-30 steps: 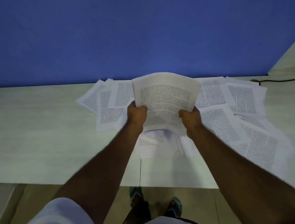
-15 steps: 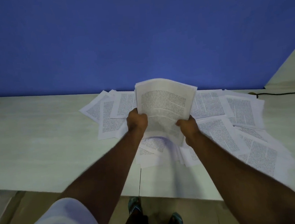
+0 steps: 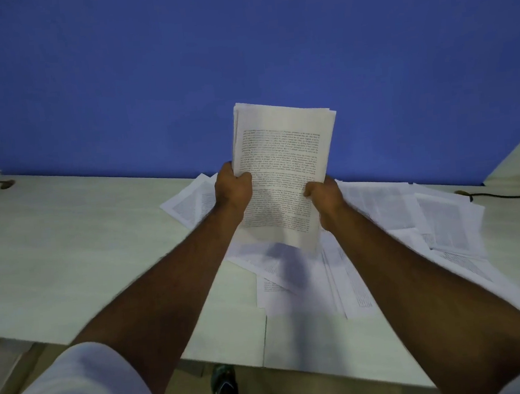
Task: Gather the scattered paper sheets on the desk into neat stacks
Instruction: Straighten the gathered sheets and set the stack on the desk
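A bundle of printed paper sheets (image 3: 282, 166) stands nearly upright above the desk (image 3: 68, 251), its top edges slightly uneven. My left hand (image 3: 232, 189) grips its left edge and my right hand (image 3: 324, 196) grips its right edge, lower down. Beneath and around the bundle, several loose printed sheets (image 3: 443, 228) lie scattered and overlapping on the desk, spreading to the right. A few more sheets (image 3: 190, 204) poke out to the left of my left wrist. My forearms hide part of the pile.
A blue wall (image 3: 240, 57) rises behind the pale desk. A black cable (image 3: 504, 196) lies at the far right. A small dark object (image 3: 6, 184) sits at the far left by something white. A seam (image 3: 264, 337) splits the desk's front edge; my feet show below.
Both hands have lifted the bundle and tipped it more upright, narrowing it between them. The view has tilted up, so the desk sits lower in frame.
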